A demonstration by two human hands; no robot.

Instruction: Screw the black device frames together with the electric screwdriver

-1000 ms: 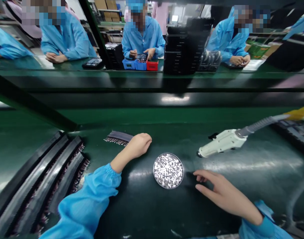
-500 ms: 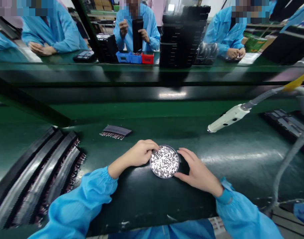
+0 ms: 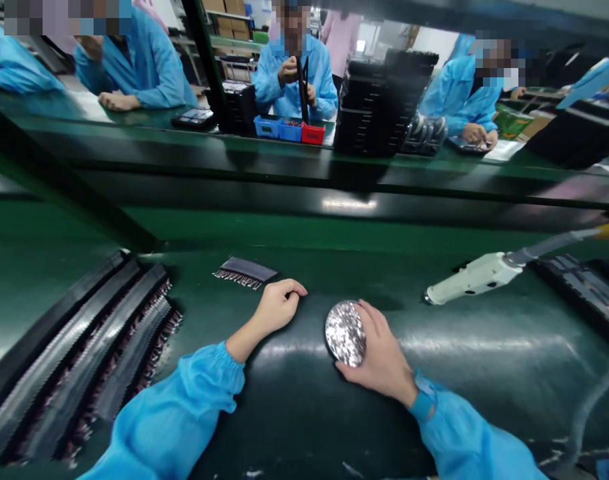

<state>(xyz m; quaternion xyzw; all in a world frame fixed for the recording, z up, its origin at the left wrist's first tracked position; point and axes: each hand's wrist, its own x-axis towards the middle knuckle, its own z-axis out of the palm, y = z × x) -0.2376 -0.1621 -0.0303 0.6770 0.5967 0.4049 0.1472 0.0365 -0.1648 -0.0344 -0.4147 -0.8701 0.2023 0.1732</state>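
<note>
- Head view, looking down on a glossy dark green bench mat [image 3: 294, 427]. We take the round shallow dish [image 3: 345, 333] as our landmark: thin bright rim, its face thickly covered with small silvery pieces [image 3: 342, 327].
- Our right hand [image 3: 379, 353] is closed around the dish's near side, fingers spread over the rim, and has firm hold of it.
- Our left hand [image 3: 279, 308] lies just left of the dish, apart from it, loosely curled on the mat and holding nothing.
- Against the earlier frame, the dish no longer lies flat: we have it tipped up on edge, and the left hand has left its rim.
- Up and left of the dish lies a bundle of black strips with metal pins [image 3: 244, 272]; further left, long ridged strips [image 3: 84, 347] lie side by side.
- Right of the dish rests a white handheld tool [image 3: 472, 278] on a grey ribbed hose [image 3: 549, 247].
- Beyond the dish, across the bench, a co-worker's hands [image 3: 289, 70] hold a black strip [image 3: 303, 90] upright above blue and red bins [image 3: 289, 131].
</note>
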